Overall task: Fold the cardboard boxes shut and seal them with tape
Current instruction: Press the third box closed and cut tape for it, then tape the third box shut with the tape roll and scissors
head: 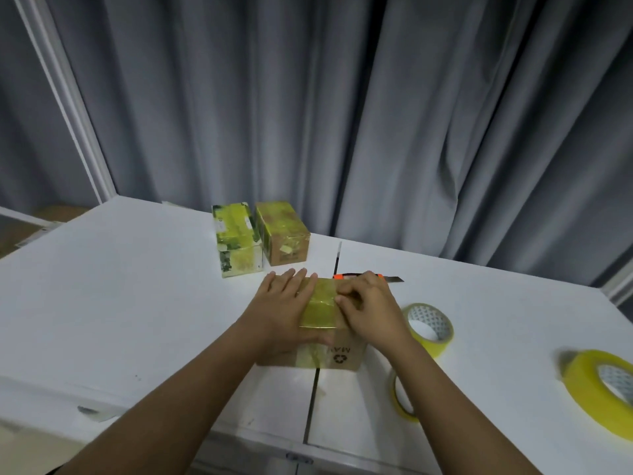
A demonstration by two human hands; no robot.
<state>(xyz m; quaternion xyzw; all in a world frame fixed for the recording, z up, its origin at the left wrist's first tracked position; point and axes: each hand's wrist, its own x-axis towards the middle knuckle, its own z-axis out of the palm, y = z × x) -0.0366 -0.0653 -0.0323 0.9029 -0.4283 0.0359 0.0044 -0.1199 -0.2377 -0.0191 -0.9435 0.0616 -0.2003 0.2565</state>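
White table [137, 286], hands flat on taped cardboard box [344, 354]

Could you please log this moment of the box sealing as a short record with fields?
box in work: cardboard box, yellow tape strip over its top and down the near side
left hand: flat on the box top
right hand: fingers curled, pressing the tape edge
finished boxes: two taped boxes at the table's far edge
tape rolls: three, right of the box
cutter: behind the right hand
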